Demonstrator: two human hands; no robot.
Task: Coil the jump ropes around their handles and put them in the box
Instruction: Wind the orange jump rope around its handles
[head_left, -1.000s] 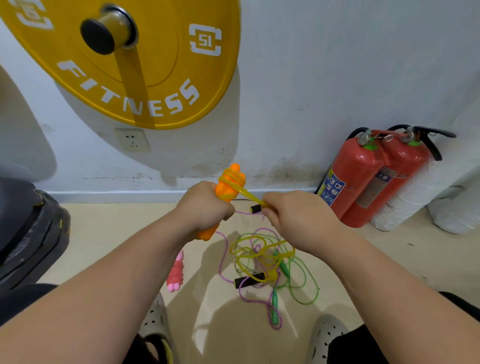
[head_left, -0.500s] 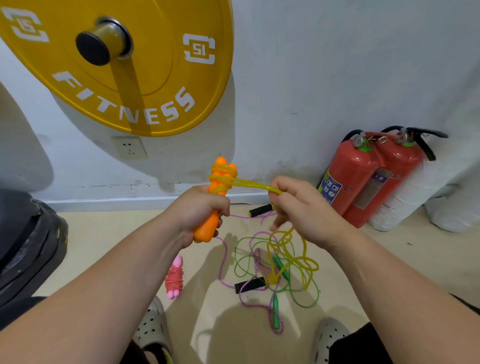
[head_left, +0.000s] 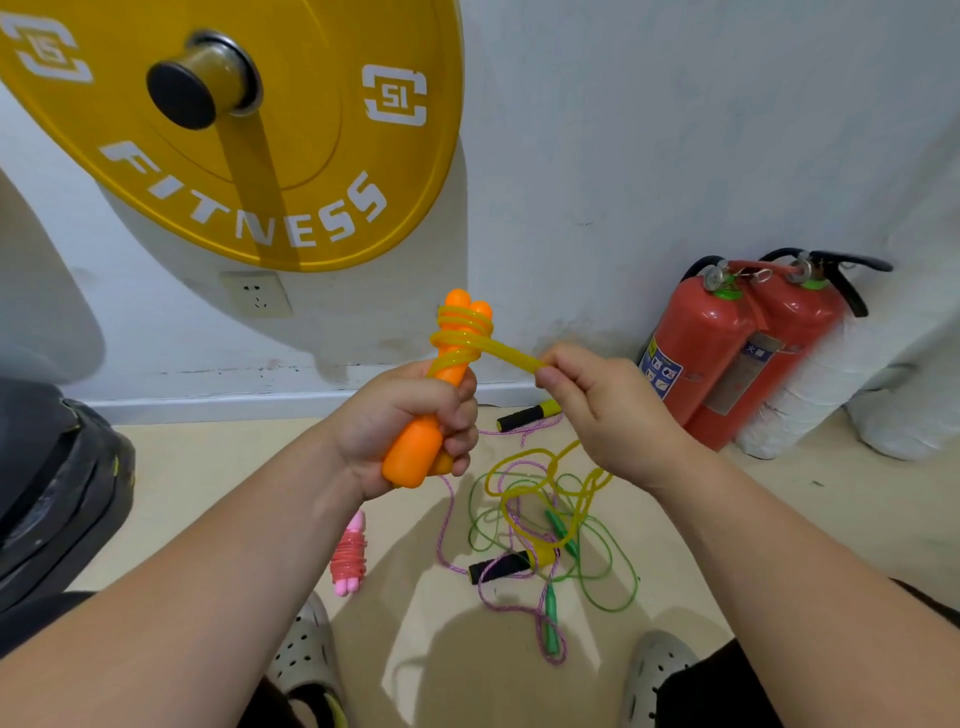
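You're mid-coil: your left hand (head_left: 410, 426) clenches its fingers round the paired orange plastic handles (head_left: 460, 312) above the floor (head_left: 234, 467); your right hand (head_left: 618, 415) pinches the translucent yellow rope (head_left: 511, 356) taut. Next, likely another turn round the handles.

**Yellow rope partly wound on orange handles**

We grip the orange handles (head_left: 415, 452) in our left hand (head_left: 405, 415), tops up, with several turns of yellow rope (head_left: 511, 356) round the upper ends. Our right hand (head_left: 613, 415) pinches the rope taut just beside them. Slack drops into a floor tangle with the green rope (head_left: 551, 621) and purple rope (head_left: 496, 569). A coiled pink rope (head_left: 349, 553) lies to the left. Behind are a yellow weight plate (head_left: 322, 156) and two fire extinguishers (head_left: 698, 353).
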